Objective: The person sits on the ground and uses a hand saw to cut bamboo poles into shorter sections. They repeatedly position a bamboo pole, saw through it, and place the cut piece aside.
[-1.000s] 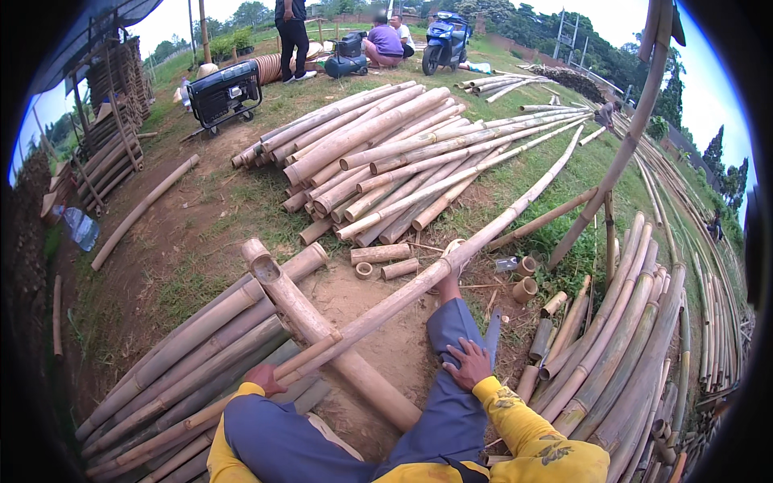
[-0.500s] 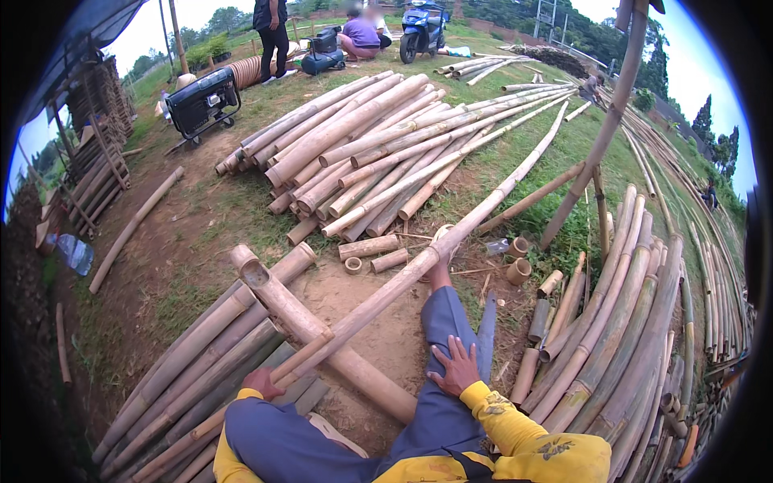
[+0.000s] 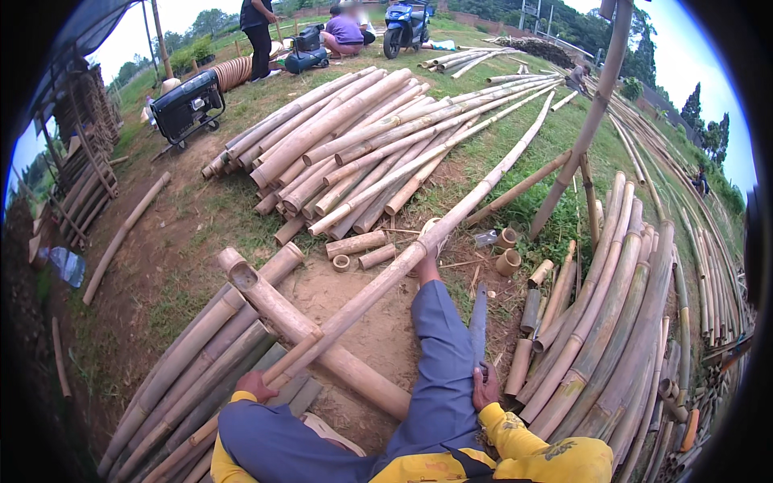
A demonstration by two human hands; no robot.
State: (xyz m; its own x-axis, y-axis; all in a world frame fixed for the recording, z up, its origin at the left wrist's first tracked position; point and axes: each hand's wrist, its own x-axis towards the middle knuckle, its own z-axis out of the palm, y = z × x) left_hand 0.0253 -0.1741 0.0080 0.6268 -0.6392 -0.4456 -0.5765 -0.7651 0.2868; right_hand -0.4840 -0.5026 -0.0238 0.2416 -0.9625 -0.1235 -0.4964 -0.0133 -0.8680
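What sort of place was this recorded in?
Probably an open-air bamboo-working yard: there's a large pile of bamboo poles, short cut pieces in front of it, and a black generator.

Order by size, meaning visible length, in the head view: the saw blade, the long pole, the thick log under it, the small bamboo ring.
1. Long pole
2. Thick log
3. Saw blade
4. Bamboo ring

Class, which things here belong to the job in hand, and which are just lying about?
In the job:
long bamboo pole, left hand on it
thick bamboo beneath it
grey blade, right hand at it

Lying about:
generator
plastic bottle
scooter
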